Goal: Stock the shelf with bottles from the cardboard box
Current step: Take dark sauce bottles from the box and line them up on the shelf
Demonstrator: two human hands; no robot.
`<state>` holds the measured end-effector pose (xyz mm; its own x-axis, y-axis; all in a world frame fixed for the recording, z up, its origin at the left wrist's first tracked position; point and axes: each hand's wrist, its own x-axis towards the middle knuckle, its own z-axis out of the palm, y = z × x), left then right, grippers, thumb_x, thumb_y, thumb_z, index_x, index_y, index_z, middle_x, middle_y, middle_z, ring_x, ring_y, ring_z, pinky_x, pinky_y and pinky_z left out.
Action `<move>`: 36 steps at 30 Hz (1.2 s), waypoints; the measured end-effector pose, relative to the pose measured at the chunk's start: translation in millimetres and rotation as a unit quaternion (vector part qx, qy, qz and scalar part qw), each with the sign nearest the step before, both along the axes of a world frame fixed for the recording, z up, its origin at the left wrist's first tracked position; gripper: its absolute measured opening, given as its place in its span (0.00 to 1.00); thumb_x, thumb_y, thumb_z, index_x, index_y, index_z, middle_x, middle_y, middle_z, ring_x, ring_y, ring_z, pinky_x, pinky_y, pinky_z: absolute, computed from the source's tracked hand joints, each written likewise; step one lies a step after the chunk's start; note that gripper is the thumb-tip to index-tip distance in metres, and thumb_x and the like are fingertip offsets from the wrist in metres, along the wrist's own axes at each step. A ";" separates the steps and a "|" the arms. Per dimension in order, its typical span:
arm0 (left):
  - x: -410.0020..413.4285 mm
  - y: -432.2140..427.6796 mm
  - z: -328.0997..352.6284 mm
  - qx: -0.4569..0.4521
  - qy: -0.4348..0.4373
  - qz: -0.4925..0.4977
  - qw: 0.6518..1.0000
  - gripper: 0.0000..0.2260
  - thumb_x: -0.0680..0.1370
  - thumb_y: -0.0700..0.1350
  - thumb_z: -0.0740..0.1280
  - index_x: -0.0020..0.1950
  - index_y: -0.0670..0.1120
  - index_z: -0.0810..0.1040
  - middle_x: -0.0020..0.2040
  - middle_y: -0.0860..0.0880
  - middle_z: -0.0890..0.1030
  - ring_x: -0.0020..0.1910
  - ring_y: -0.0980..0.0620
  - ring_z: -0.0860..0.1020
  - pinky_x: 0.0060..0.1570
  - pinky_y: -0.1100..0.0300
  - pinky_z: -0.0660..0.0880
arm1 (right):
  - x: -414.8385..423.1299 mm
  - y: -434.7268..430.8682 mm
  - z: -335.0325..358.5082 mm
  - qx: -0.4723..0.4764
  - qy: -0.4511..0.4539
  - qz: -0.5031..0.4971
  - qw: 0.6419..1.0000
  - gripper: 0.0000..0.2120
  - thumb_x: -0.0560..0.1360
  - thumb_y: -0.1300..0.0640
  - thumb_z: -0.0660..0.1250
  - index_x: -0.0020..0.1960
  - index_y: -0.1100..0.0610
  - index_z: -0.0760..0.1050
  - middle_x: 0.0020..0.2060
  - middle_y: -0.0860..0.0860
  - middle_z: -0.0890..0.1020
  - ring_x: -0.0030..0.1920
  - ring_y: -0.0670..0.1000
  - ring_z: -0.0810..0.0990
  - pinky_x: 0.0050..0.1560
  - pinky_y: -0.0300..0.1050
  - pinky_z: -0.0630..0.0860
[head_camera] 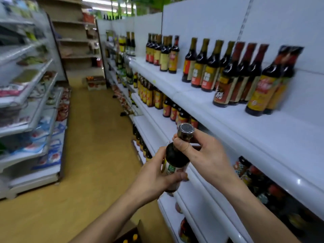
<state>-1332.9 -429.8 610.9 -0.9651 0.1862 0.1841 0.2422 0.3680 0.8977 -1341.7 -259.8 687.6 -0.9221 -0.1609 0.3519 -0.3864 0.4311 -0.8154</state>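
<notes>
Glossy dark glass bottle [176, 157], metallic cap [185, 130]

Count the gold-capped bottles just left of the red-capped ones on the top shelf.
4, side by side on the top shelf: leftmost bottle, second bottle, third bottle, fourth bottle, partly behind the red-capped bottles. Others may hide behind.

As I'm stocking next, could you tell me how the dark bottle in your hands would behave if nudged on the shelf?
The bottle is tall and slim, so it would probably tip if pushed near the neck. It looks glassy and full, so likely heavy and breakable. Its gloss suggests slipperiness; the left hand grips its body, the right hand its neck.
</notes>
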 end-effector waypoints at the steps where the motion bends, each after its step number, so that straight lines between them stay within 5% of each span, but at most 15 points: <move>1: -2.7 7.1 8.4 -0.006 0.011 -0.007 1.000 0.29 0.71 0.64 0.75 0.69 0.71 0.67 0.61 0.68 0.80 0.57 0.69 0.79 0.50 0.65 0.79 | 1.1 7.2 9.8 -0.001 0.010 -0.005 1.000 0.17 0.72 0.32 0.66 0.53 0.40 0.81 0.49 0.37 0.86 0.53 0.38 0.83 0.55 0.50 0.81; 4: -10.1 27.7 34.8 -0.012 0.035 -0.024 0.999 0.30 0.70 0.65 0.75 0.70 0.68 0.69 0.61 0.65 0.81 0.58 0.65 0.80 0.57 0.50 0.80 | 5.4 27.8 37.2 -0.003 0.052 -0.021 0.998 0.15 0.73 0.33 0.66 0.53 0.40 0.81 0.48 0.36 0.86 0.53 0.38 0.83 0.54 0.49 0.82; 9: -18.1 64.1 85.6 -0.008 0.092 -0.063 0.994 0.29 0.71 0.66 0.74 0.69 0.70 0.69 0.62 0.69 0.80 0.57 0.69 0.79 0.49 0.69 0.76 | 11.8 64.8 87.5 -0.007 0.102 -0.038 0.994 0.06 0.77 0.39 0.69 0.50 0.38 0.82 0.47 0.35 0.86 0.51 0.37 0.84 0.49 0.39 0.76; 13: -17.7 98.5 124.5 0.017 0.108 -0.099 0.989 0.27 0.72 0.64 0.75 0.68 0.68 0.71 0.60 0.66 0.82 0.55 0.68 0.81 0.51 0.63 0.78 | 19.3 99.3 126.1 -0.016 0.147 -0.060 0.987 0.14 0.76 0.35 0.68 0.50 0.43 0.83 0.46 0.38 0.86 0.50 0.38 0.84 0.46 0.33 0.76; 19: -17.2 164.6 164.7 0.046 0.124 -0.150 0.980 0.27 0.70 0.67 0.73 0.66 0.68 0.70 0.58 0.63 0.84 0.57 0.62 0.83 0.59 0.47 0.81 | 30.9 154.4 169.9 -0.026 0.207 -0.103 0.973 0.17 0.74 0.32 0.66 0.45 0.44 0.82 0.41 0.40 0.87 0.43 0.40 0.86 0.42 0.34 0.76; 30: -13.5 293.2 180.7 0.088 0.121 -0.295 0.944 0.26 0.74 0.57 0.75 0.70 0.64 0.71 0.62 0.61 0.83 0.61 0.60 0.81 0.62 0.50 0.79 | 66.9 262.5 182.3 0.017 0.223 -0.265 0.938 0.20 0.72 0.29 0.64 0.44 0.45 0.81 0.40 0.40 0.87 0.43 0.41 0.85 0.48 0.50 0.82; 36: -7.7 355.9 170.5 0.087 0.076 -0.390 0.914 0.23 0.72 0.60 0.75 0.65 0.66 0.73 0.60 0.61 0.84 0.60 0.61 0.81 0.61 0.52 0.80 | 100.2 309.8 175.5 0.041 0.186 -0.371 0.909 0.20 0.74 0.32 0.66 0.44 0.48 0.82 0.40 0.41 0.87 0.44 0.41 0.85 0.52 0.53 0.82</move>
